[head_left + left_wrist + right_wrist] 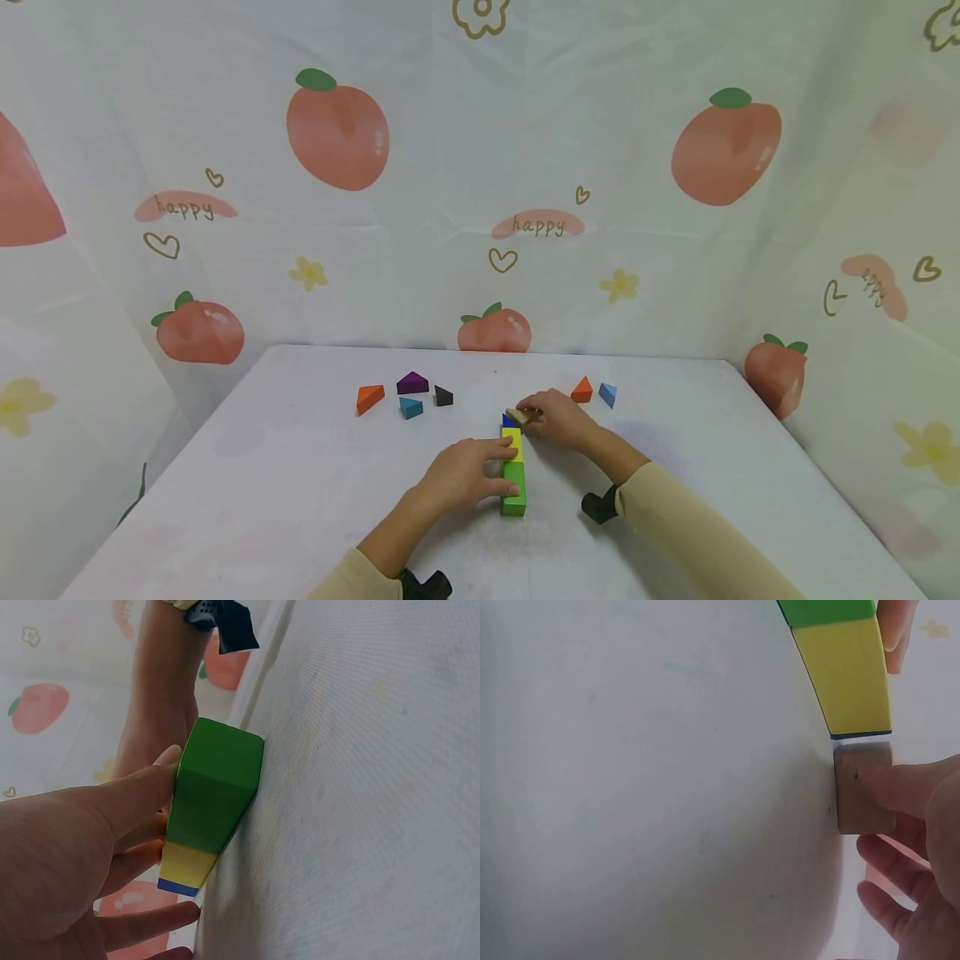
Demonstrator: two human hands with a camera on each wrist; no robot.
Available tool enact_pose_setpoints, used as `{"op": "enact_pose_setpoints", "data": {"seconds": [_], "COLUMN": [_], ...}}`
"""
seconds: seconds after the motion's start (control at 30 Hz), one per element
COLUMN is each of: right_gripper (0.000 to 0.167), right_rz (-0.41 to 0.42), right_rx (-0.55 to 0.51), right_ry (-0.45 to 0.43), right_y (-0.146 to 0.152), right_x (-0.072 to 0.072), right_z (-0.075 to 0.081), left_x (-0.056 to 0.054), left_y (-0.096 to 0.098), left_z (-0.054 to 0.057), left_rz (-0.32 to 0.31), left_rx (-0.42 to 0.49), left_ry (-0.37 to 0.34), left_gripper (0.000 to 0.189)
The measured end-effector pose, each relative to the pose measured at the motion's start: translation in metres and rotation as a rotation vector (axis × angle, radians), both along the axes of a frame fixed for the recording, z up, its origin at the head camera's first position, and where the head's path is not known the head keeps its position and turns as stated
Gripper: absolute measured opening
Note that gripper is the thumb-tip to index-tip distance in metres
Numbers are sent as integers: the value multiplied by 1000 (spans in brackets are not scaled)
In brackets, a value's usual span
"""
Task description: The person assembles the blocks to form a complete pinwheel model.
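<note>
Where the green block (513,472) starts the row: nearest the person, on the surface (300,467), with the yellow block (847,679) and the blue block (510,422) following end to end. The wooden block (855,810) sits just past the far end, a thin gap showing in the right wrist view. Whether it rests on the surface I cannot tell.
Right grip (558,418): thumb and fingers pinch the wooden block, spread only about as wide as it.
Left grip (467,473): fingers extended and loosely parted, thumb at the green block, fingertips at the yellow block; I see contact, no clasp.
Wood handling: I judge it light, stiff, hard to damage. I'd take opposite sides, clear of the end facing the row.
Painted blocks: probably light and rigid too, perhaps slicker; a knock could skew the line, so I favour the long sides.
Loose pieces: orange piece (370,398), purple piece (412,383), teal piece (411,407) and black piece (444,395) far left; red-orange piece (582,390) and light-blue piece (608,394) far right.
Surface: white, finely textured, faintly stained.
Room: pale backdrop (465,150) printed with peaches, hearts, flowers, "happy".
</note>
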State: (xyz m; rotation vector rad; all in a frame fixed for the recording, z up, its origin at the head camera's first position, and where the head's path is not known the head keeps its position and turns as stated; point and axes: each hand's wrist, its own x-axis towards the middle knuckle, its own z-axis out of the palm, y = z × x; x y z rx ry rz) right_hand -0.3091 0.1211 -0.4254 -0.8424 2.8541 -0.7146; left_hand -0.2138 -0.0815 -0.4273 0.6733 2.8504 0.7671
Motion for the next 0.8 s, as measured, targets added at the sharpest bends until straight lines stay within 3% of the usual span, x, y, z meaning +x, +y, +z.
{"op": "enact_pose_setpoints", "data": {"seconds": [0.17, 0.8], "right_gripper": [31, 33], "right_rz": [19, 42], "right_rx": [-2, -20], "right_ry": [33, 0], "right_y": [0, 0], "right_x": [-1, -2], "right_z": [-2, -4], "left_x": [0, 0], "left_y": [0, 0], "left_z": [1, 0], "left_rz": [-9, -2], "left_rx": [-4, -4], "left_ry": [10, 3], "left_gripper": [56, 56]}}
